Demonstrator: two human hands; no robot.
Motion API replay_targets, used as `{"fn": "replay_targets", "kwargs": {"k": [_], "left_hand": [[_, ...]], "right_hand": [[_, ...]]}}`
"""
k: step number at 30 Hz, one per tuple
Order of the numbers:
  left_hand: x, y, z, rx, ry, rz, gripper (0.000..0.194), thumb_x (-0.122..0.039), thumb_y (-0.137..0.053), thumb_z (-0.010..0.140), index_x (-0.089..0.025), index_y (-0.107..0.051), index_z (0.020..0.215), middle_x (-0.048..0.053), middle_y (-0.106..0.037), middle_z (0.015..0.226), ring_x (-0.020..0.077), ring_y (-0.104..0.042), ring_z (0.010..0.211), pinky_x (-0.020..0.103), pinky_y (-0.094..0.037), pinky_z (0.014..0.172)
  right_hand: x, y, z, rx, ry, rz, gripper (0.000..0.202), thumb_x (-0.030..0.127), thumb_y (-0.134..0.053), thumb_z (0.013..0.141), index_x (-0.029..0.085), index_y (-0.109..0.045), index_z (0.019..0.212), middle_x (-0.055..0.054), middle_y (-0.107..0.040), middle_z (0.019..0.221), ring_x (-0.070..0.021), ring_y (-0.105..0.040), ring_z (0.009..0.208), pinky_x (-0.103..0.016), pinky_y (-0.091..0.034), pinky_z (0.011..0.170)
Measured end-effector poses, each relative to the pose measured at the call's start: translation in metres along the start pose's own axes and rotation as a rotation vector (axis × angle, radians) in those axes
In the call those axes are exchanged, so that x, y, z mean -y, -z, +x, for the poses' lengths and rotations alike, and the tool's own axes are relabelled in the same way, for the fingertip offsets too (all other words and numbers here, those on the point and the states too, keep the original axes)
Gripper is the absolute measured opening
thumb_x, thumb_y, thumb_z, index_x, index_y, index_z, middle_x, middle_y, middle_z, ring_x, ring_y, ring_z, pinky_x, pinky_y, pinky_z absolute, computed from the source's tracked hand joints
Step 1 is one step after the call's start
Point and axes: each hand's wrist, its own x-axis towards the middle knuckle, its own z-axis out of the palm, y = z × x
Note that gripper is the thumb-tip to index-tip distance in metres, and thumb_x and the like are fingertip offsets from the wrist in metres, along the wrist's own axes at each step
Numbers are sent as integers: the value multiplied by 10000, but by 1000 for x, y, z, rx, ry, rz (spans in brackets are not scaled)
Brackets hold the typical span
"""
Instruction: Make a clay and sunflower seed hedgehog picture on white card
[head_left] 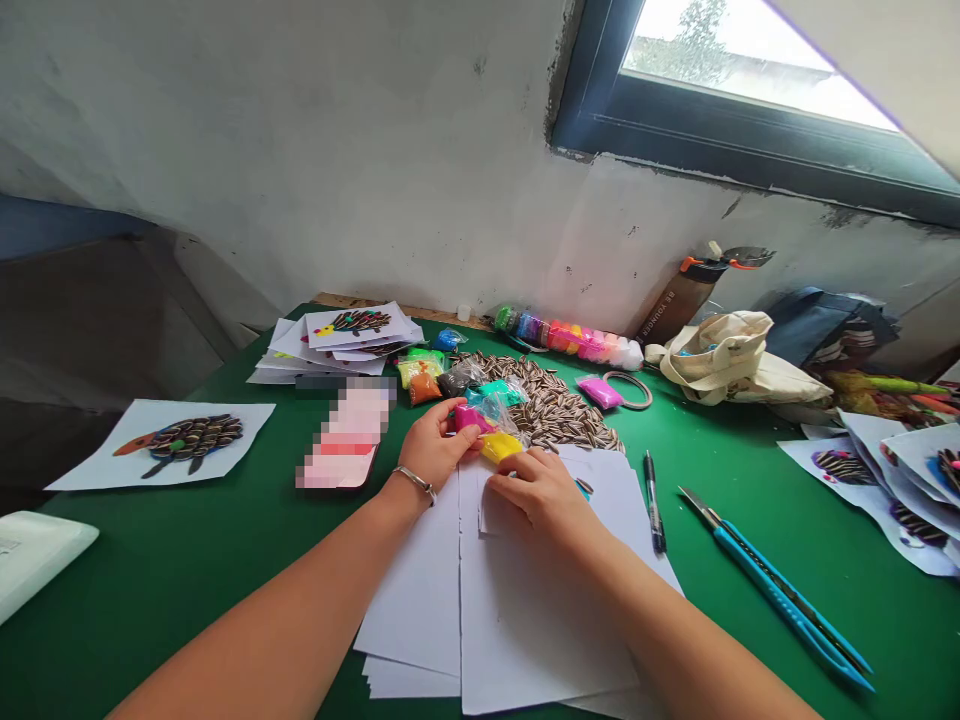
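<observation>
My left hand (pixel 431 442), with a bracelet at the wrist, is closed on a small clear packet of pink modelling clay (pixel 466 417). Right beside that, a packet of yellow modelling clay (pixel 501 447) lies at the curled fingers of my right hand (pixel 546 490), which appear to pinch its near edge; the fingertips are partly hidden. Both hands are above stacked white paper (pixel 540 610). Just beyond them are a teal clay packet (pixel 501 393) and a heap of striped sunflower seeds (pixel 559 400). Orange (pixel 424 388) and black (pixel 459 378) clay packets sit left of the heap.
A pen (pixel 654 505) and a blue utility knife (pixel 780 590), blade exposed, lie to the right. At left are a phone (pixel 345 435) and a seed-covered picture (pixel 184 440). A bottle (pixel 679 295), cloth bag (pixel 720 360) and clay tubs (pixel 570 338) line the wall.
</observation>
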Motion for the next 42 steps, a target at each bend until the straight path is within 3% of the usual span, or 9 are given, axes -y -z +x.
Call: {"fn": "replay_targets", "kwargs": {"k": [5,11,14,17,20,23,29,37,42], "left_hand": [[0,1,0,3,-1,-2,476,-172,-718,696,-180,-562,1145,62,-688,876,175,-683,707,313,-591,673],[1,1,1,5,-6,12,480,-172,-717,700,-179,-558,1153,63,-690,872,175,-684,691,307,-592,652],[0,1,1,2,-3,11,464,-156,-707,708,-177,-562,1148,62,-687,880,170,-683,699,303,-592,660],[-1,0,0,-6,2,3,452,-133,-694,719,-172,-561,1148,56,-684,860,164,-681,693,313,-593,675],[-2,-1,-1,-17,15,-8,465,-137,-708,709,-174,-562,1149,52,-687,846,170,-682,683,323,-595,668],[-3,-1,-1,-16,24,-14,482,-145,-727,695,-178,-563,1147,48,-693,842,169,-684,680,311,-595,657],[-3,-1,-1,-10,22,-25,480,-156,-721,706,-177,-553,1156,48,-700,836,154,-680,647,286,-590,628],[-3,2,1,-13,21,-36,527,-225,-751,689,-169,-536,1167,57,-696,823,172,-688,678,286,-591,615],[-2,5,3,-2,8,-40,542,-261,-748,694,-169,-524,1179,59,-697,840,172,-689,681,284,-591,619]], "right_hand": [[-5,1,-1,-62,-27,52,263,128,-465,868,249,-666,987,-54,-619,895,-162,-483,749,-303,-368,690],[-3,0,2,50,-17,-30,230,120,-503,828,250,-692,846,-41,-607,849,-171,-484,746,-297,-347,675],[-3,2,2,27,-39,16,284,93,-470,811,241,-686,921,-45,-605,868,-166,-501,740,-288,-360,668],[-9,5,-1,-97,-116,100,352,53,-424,774,205,-677,966,-60,-607,877,-168,-527,753,-277,-389,661],[-17,7,-5,-180,-253,125,314,54,-434,760,196,-689,875,-57,-613,818,-175,-539,757,-277,-409,657],[-21,8,-6,-162,-359,130,266,82,-466,779,201,-691,856,-44,-613,770,-178,-541,755,-284,-416,676],[-17,10,0,-101,-416,117,213,168,-501,819,212,-703,771,-39,-613,724,-172,-542,730,-282,-396,684],[-17,4,19,-239,-659,471,207,266,-490,768,196,-679,722,-29,-620,725,-170,-538,691,-260,-386,596],[-24,5,38,-255,-708,553,183,268,-489,709,175,-625,630,12,-547,566,-132,-479,545,-229,-350,499]]}}
